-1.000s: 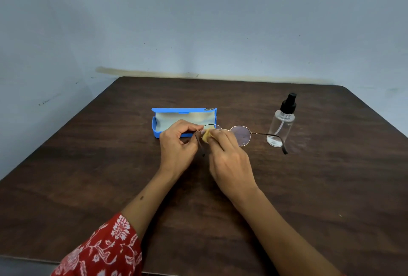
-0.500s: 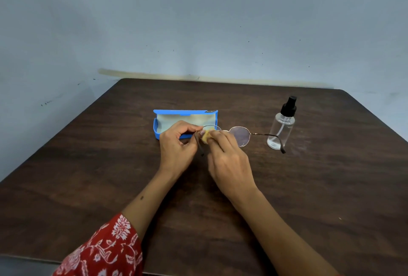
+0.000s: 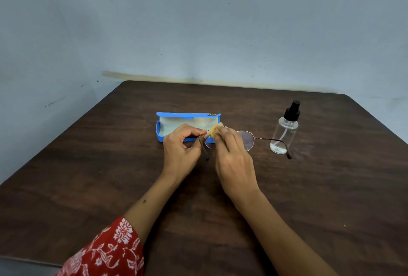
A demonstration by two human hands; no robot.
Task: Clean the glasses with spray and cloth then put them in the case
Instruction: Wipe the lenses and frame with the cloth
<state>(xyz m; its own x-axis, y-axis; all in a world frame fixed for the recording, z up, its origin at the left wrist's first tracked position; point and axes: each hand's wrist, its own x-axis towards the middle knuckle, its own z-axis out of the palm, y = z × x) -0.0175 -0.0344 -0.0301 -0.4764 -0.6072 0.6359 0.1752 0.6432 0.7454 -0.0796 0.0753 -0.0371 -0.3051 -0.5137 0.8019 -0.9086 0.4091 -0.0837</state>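
Observation:
Thin round metal glasses (image 3: pixel 247 139) are held above the table, temples unfolded. My left hand (image 3: pixel 182 151) pinches the frame at its left hinge, with the left temple hanging down below the fingers. My right hand (image 3: pixel 234 160) presses a small yellow cloth (image 3: pixel 215 130) against the left lens, most of which is hidden behind the fingers. The right lens and right temple stick out to the right, in front of the spray bottle. A blue glasses case (image 3: pixel 161 135) lies open behind my hands, its pale lining showing.
A clear spray bottle (image 3: pixel 286 131) with a black nozzle stands upright to the right of the glasses. The dark wooden table (image 3: pixel 88 176) meets a pale blue wall at the back. A red patterned sleeve (image 3: pixel 106 253) shows at the lower left.
The yellow cloth in my right hand has slid a little upward along the left lens. My left hand keeps its hold on the frame. Case and bottle have not moved.

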